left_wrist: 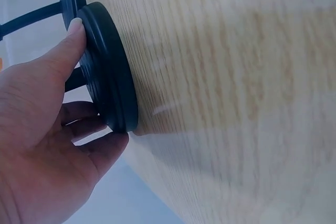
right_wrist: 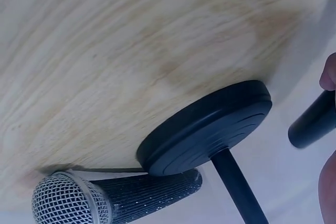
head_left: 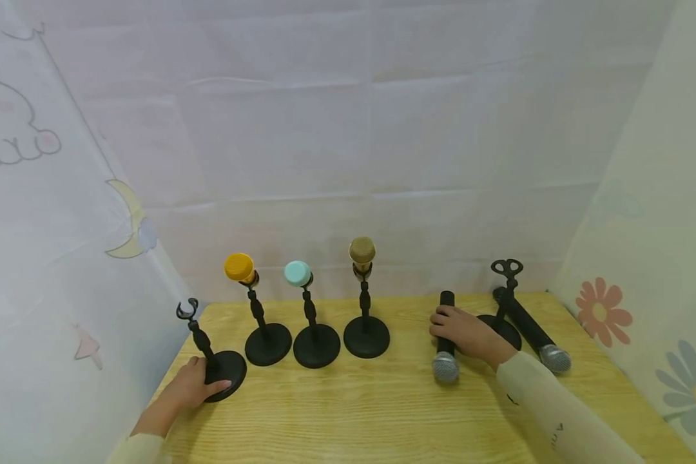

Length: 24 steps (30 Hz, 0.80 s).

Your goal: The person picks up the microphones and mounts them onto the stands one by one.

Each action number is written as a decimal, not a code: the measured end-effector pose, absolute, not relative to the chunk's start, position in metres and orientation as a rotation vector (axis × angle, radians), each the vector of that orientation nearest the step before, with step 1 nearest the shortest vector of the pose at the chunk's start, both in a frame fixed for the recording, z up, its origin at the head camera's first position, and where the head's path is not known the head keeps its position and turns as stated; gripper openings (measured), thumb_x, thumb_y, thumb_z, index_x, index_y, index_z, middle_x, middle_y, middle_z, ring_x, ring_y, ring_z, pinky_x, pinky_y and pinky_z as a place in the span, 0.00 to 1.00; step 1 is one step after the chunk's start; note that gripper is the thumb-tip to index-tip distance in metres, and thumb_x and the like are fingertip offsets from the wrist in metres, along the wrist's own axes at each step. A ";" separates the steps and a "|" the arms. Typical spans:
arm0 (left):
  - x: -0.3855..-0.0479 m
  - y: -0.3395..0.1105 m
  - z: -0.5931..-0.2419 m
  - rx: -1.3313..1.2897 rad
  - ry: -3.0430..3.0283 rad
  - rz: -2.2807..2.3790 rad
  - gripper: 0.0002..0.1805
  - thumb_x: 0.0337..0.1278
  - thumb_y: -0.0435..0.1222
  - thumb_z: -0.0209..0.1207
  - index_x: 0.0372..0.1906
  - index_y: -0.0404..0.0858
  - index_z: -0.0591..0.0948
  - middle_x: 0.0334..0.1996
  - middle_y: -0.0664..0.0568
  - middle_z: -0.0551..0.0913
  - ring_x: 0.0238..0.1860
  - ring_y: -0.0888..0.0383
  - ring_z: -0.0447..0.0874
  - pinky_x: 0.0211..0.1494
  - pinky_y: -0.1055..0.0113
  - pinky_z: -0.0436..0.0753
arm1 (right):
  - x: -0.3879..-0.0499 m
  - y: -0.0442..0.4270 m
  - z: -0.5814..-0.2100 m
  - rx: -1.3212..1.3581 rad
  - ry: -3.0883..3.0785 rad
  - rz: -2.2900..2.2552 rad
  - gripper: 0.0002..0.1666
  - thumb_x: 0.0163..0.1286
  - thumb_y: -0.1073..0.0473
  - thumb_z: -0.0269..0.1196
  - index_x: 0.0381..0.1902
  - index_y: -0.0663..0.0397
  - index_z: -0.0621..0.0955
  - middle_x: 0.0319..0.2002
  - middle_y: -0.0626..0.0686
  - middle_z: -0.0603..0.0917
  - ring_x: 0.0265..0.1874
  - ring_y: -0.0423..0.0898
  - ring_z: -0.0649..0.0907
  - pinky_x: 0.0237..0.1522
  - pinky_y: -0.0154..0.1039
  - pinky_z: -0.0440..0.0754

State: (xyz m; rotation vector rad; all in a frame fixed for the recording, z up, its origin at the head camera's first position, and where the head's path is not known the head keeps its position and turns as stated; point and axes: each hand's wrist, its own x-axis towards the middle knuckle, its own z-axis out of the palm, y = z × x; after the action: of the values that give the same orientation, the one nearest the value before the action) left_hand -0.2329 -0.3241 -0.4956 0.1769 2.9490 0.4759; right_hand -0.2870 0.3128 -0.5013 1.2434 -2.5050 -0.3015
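At the table's left, my left hand (head_left: 187, 385) grips the round base of a black stand (head_left: 229, 368) with an empty clip on top. In the left wrist view the thumb and fingers of my left hand (left_wrist: 58, 108) lie around the edge of that base (left_wrist: 110, 66). My right hand (head_left: 466, 332) holds a black microphone (head_left: 446, 366) by its handle, its silver head toward me. In the right wrist view only fingertips and the handle's end (right_wrist: 315, 121) show at the right edge.
Three stands hold an orange microphone (head_left: 240, 267), a mint one (head_left: 298, 274) and a gold one (head_left: 362, 250). Right of my right hand stands an empty stand (head_left: 506, 330), with another black microphone (head_left: 533, 328) lying beside it. Cloth walls (head_left: 348, 154) surround the table (head_left: 348, 412).
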 end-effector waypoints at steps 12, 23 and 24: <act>-0.215 -0.314 -0.495 0.239 2.860 0.515 0.57 0.59 0.61 0.65 0.66 0.11 0.62 0.64 0.13 0.62 0.64 0.19 0.64 0.61 0.31 0.71 | -0.285 0.304 -0.488 1.280 -2.407 -0.054 0.28 0.46 0.67 0.82 0.37 0.45 0.77 0.38 0.42 0.81 0.40 0.45 0.81 0.52 0.49 0.81; -0.205 -0.295 -0.493 0.241 2.803 0.531 0.59 0.56 0.62 0.66 0.67 0.12 0.62 0.65 0.16 0.63 0.66 0.21 0.63 0.63 0.32 0.70 | -0.279 0.299 -0.473 1.248 -2.476 0.267 0.26 0.49 0.67 0.81 0.33 0.40 0.75 0.34 0.39 0.80 0.36 0.40 0.79 0.41 0.46 0.81; -0.204 -0.293 -0.493 0.240 2.798 0.536 0.59 0.56 0.62 0.66 0.67 0.12 0.62 0.65 0.16 0.63 0.66 0.22 0.64 0.63 0.33 0.70 | -0.279 0.299 -0.473 1.239 -2.480 0.275 0.25 0.50 0.67 0.81 0.34 0.39 0.76 0.34 0.39 0.80 0.36 0.39 0.79 0.39 0.45 0.81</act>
State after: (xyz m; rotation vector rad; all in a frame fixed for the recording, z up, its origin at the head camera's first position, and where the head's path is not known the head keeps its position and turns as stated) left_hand -0.2042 -0.2935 -0.4926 0.2399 2.7979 0.5357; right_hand -0.2794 0.2989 -0.4732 1.2391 -2.4804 0.2752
